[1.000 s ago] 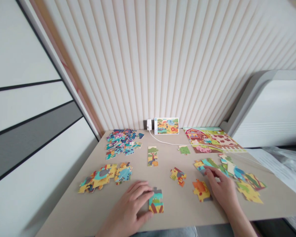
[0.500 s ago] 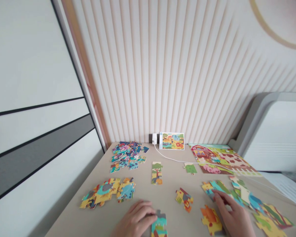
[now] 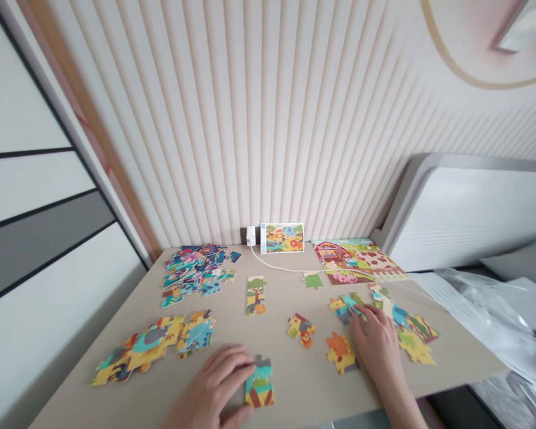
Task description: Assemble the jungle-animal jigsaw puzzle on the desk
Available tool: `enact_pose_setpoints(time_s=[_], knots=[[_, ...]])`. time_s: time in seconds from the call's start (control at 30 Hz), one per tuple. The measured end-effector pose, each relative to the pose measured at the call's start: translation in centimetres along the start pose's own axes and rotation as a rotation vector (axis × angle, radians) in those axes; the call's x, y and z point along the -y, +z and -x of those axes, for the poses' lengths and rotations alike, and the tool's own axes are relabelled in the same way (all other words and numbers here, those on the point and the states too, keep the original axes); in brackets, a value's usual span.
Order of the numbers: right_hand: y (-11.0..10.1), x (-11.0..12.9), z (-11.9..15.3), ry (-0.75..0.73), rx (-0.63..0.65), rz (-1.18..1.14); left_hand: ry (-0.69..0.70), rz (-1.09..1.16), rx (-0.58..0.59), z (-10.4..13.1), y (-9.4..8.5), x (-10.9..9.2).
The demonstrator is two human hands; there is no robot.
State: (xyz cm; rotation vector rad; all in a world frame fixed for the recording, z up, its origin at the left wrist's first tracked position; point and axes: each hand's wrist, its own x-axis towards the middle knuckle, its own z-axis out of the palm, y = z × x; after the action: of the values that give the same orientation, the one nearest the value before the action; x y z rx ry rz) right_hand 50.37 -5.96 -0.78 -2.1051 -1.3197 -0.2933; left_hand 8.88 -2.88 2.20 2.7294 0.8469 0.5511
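My left hand [image 3: 220, 381] rests on the table with its thumb apart from its fingers. Its tips touch the left edge of a puzzle piece [image 3: 259, 381] showing a green crocodile. My right hand [image 3: 375, 333] reaches over the right-hand pieces, fingers curled and fingertips down at a blue and yellow puzzle piece [image 3: 344, 307]; the palm hides part of what lies beneath. Just left of that wrist is an orange lion piece [image 3: 341, 353]. Between the hands sits a piece with a small red-maned animal [image 3: 301, 329]. Farther back are a joined tree strip [image 3: 256, 295] and a green piece [image 3: 312, 280].
A picture card [image 3: 282, 238] leans against the ribbed wall beside a white charger [image 3: 250, 236], whose cable [image 3: 285, 269] crosses the table. Dark blue pieces [image 3: 200, 265] are heaped back left, yellow ones [image 3: 146, 345] front left. An assembled farm puzzle [image 3: 357, 262] lies back right.
The view has swung right, so everything sits farther left. My right hand has moved back over the blue and yellow pieces. My left hand stays beside the crocodile piece.
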Motion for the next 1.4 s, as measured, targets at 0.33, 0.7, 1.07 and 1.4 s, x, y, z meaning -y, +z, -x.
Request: enact_pose_setpoints(time_s=[0.33,0.7,1.07,1.4], knots=[[0.27,0.16,0.36,0.105,0.117,0.161,0.032,-0.03,-0.053,0.05,0.15,0.34],[0.23,-0.35,0.42,0.045,0.09,0.116,-0.02,0.002,0.004,0.14,-0.18,-0.17],[0.13,-0.31,0.37,0.033,0.101,0.102,0.002,-0.041,-0.023,0.24,0.2,0.16],[0.64,-0.74,0.13,-0.051,0.11,0.071,0.018,-0.029,-0.066,0.11,0.11,0.15]])
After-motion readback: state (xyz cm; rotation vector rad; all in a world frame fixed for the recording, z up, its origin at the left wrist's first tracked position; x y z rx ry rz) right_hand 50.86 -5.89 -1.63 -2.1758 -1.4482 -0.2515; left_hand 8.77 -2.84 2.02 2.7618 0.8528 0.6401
